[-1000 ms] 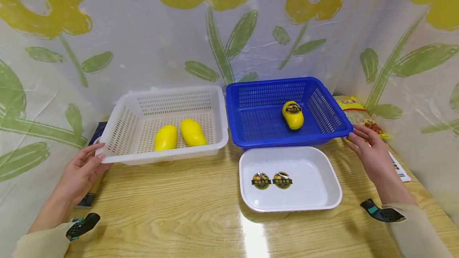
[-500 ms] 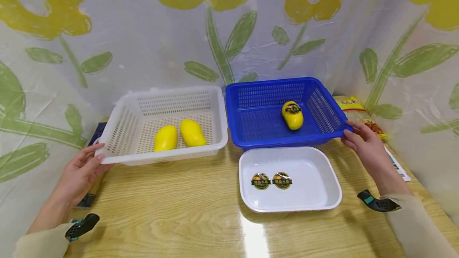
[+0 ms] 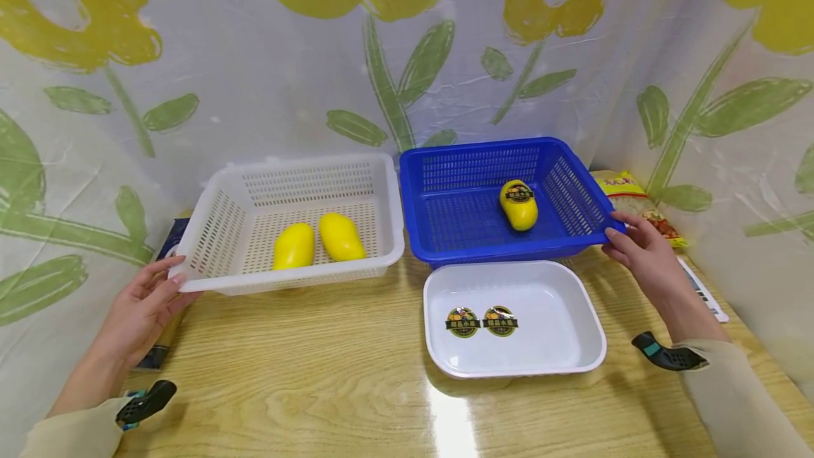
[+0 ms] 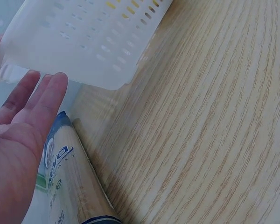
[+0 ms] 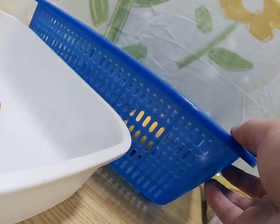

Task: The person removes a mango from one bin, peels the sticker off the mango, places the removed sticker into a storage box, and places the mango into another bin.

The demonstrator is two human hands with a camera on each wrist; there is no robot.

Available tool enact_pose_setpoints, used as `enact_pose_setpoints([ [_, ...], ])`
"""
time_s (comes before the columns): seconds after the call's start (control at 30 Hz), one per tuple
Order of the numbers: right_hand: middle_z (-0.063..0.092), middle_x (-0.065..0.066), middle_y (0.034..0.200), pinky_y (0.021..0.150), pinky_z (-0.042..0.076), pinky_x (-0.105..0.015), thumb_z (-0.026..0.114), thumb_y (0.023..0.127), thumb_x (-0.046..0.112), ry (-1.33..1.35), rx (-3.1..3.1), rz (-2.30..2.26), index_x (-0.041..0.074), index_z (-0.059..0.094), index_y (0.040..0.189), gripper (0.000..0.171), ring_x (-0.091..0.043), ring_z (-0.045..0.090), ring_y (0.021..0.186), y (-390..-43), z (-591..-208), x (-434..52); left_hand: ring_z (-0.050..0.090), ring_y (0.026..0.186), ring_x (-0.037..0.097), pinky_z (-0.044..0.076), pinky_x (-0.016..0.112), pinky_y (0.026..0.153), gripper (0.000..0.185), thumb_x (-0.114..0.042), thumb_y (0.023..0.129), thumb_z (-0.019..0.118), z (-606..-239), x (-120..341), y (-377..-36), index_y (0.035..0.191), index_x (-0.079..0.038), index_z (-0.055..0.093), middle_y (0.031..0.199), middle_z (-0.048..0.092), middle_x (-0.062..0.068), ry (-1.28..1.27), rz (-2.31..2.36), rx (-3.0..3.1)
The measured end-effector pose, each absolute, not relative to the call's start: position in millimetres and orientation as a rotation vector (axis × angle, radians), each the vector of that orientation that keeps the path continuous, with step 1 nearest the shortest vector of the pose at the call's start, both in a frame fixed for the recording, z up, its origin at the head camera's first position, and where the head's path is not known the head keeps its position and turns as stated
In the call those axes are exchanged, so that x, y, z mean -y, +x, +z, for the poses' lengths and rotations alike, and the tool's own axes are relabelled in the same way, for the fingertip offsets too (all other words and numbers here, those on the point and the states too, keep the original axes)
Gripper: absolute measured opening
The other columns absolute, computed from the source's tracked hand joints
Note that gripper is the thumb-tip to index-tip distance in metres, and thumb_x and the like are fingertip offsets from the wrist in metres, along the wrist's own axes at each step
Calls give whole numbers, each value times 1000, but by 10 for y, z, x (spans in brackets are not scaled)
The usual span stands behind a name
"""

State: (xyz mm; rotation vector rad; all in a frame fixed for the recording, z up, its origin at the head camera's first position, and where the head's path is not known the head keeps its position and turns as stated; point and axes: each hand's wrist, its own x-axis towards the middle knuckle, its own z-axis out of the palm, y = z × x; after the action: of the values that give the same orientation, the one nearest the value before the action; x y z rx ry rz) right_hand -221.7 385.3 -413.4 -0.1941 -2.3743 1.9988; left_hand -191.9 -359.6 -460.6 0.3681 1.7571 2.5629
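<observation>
My left hand pinches the front left corner of a white plastic basket, its thumb at the rim. In the left wrist view, several fingertips touch the basket's underside. Two yellow mangoes lie in that basket. On the other side, my right hand grips the front right corner of a blue plastic basket. The right wrist view shows the thumb over the rim and fingers below it. A single mango with a dark round sticker lies in the blue basket.
A white tray with two round fruit stickers stands in front of the blue basket. A food bag and a white sheet lie at the right. At the left is a long printed package. A flowered curtain hangs behind.
My right hand has shifted slightly left and now grips the blue basket's corner, which has moved a little left too. The left hand has barely moved.
</observation>
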Motion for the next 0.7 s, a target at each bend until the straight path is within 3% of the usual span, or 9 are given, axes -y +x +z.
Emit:
enact_pose_setpoints([
  [0.7, 49, -3, 114, 77, 54, -17, 63, 94, 30, -152, 2236, 2106, 15, 44, 134, 47, -5, 66, 88, -2206, -4157, -3806, 65, 102, 10, 54, 27, 85, 38, 4, 101, 44, -4571, 3634, -1929, 137, -8, 50, 130, 46, 0, 272, 2446, -1881],
])
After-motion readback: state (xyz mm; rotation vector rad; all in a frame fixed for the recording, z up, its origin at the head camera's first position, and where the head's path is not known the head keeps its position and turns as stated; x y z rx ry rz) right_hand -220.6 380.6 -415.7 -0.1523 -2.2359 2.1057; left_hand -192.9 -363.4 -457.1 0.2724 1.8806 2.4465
